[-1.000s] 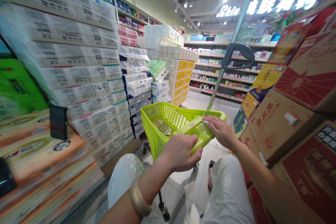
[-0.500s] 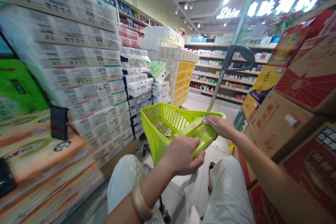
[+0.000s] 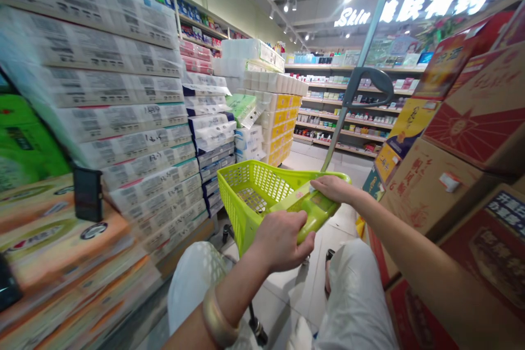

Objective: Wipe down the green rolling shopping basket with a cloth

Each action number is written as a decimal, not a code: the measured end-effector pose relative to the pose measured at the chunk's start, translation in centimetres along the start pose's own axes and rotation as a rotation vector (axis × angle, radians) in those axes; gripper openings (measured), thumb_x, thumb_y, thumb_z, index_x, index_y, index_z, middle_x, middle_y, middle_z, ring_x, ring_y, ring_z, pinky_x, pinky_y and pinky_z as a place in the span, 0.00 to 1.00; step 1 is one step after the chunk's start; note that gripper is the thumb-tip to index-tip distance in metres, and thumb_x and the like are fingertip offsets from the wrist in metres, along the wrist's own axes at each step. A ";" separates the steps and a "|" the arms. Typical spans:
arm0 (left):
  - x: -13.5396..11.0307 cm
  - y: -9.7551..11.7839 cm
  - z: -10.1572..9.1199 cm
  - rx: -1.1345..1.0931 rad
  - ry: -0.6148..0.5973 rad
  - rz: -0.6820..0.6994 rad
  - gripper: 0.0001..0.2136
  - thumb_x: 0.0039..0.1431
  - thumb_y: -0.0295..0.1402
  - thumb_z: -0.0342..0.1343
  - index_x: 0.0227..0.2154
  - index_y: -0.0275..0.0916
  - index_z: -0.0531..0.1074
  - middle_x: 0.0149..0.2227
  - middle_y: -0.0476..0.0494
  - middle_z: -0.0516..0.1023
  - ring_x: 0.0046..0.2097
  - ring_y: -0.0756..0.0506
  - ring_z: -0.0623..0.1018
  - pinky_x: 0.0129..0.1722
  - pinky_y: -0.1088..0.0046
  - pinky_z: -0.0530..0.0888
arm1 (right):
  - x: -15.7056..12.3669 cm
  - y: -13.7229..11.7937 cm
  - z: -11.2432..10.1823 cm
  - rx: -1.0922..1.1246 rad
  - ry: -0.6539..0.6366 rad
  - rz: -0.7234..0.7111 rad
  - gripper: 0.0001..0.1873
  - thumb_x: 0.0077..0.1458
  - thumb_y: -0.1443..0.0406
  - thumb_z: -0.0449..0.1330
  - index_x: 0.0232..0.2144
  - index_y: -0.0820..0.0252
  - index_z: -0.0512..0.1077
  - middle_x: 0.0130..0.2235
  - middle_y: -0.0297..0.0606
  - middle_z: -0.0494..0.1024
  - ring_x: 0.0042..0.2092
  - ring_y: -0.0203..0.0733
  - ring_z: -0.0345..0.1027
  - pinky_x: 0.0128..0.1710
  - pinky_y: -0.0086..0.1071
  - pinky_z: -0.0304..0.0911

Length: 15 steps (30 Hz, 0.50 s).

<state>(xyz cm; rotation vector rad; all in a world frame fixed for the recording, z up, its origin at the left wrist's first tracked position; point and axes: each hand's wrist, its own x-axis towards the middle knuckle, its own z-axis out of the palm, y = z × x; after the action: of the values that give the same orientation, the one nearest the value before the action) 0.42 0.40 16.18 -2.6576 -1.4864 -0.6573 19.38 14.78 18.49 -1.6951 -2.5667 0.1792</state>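
A lime-green shopping cart (image 3: 240,205) with a perforated basket stands in front of my legs. My left hand (image 3: 283,240) is wrapped round the near end of its handle (image 3: 314,219), the thumb below. On the far end of that handle lies my right hand (image 3: 334,188), its fingers curled over the top and partly hidden. The basket's lattice floor shows, and I see nothing lying on it. A gold bangle (image 3: 219,320) circles my left wrist.
Stacked packs of tissue paper (image 3: 123,87) line the left side. Cardboard cartons (image 3: 426,191) are piled close on the right. Ahead, a grey pole with a loop handle (image 3: 369,87) rises beyond the cart. Shelves of small goods (image 3: 344,120) run across the back over a pale tiled floor.
The view has shifted slightly, and my right hand sits a little further left on the handle. Both hands keep their hold on the cart.
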 end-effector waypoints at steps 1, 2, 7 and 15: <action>0.0 0.0 0.0 0.000 0.000 -0.001 0.12 0.61 0.43 0.43 0.29 0.41 0.63 0.28 0.47 0.74 0.30 0.45 0.72 0.27 0.70 0.58 | 0.1 0.4 0.0 0.008 0.000 0.024 0.26 0.66 0.57 0.41 0.33 0.60 0.76 0.39 0.43 0.80 0.38 0.43 0.72 0.37 0.30 0.61; 0.0 0.0 0.0 0.000 0.000 -0.001 0.12 0.60 0.43 0.43 0.29 0.41 0.63 0.28 0.47 0.74 0.30 0.45 0.72 0.27 0.70 0.58 | 0.1 0.6 0.1 0.009 0.012 0.038 0.26 0.66 0.57 0.40 0.33 0.61 0.76 0.39 0.43 0.80 0.38 0.43 0.72 0.37 0.30 0.61; -0.1 0.0 -0.1 -0.012 -0.015 0.017 0.12 0.60 0.43 0.44 0.28 0.41 0.64 0.27 0.48 0.74 0.29 0.46 0.72 0.27 0.70 0.57 | -2.2 -1.6 0.8 0.023 0.117 -0.195 0.24 0.65 0.59 0.42 0.34 0.60 0.76 0.40 0.41 0.79 0.45 0.44 0.70 0.45 0.32 0.60; -0.4 -0.1 -0.3 -0.036 -0.012 0.035 0.11 0.59 0.42 0.46 0.27 0.41 0.64 0.26 0.48 0.72 0.29 0.46 0.71 0.26 0.70 0.57 | -3.2 -2.1 0.9 0.071 0.126 -0.356 0.23 0.66 0.61 0.42 0.30 0.59 0.74 0.35 0.39 0.78 0.40 0.40 0.68 0.43 0.31 0.59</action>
<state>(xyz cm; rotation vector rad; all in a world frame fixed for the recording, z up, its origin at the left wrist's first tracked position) 0.02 0.09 16.28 -2.7125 -1.4414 -0.6734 18.61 10.94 17.90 -1.1605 -2.6745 0.1372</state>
